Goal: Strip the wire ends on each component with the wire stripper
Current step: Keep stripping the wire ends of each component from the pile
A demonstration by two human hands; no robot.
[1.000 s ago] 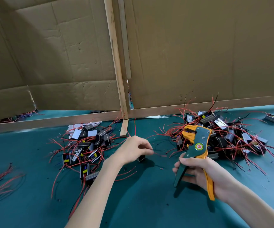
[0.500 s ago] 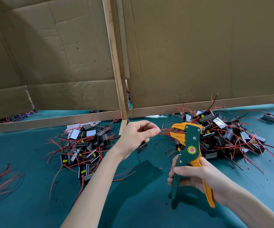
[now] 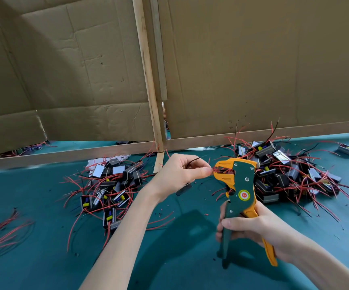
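Two heaps flank the counter point(image 3: 43, 258) work. The left heap point(image 3: 110, 185) lies at nine o'clock of the left hand point(image 3: 175, 174), which pinches a red wire point(image 3: 213, 169) so its end sits in the wire stripper point(image 3: 242, 178), gripped by the right hand point(image 3: 253, 229), seemingly ready to squeeze; the right heap point(image 3: 290, 174) waits at three o'clock.

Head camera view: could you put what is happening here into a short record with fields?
Left side: left hand pinches the red wire of a black component hanging below it
Right side: right hand grips the wire stripper, held upright
Contact: wire tip at the stripper's mouth
Stock: left pile and right pile of wired components
Surface: teal table
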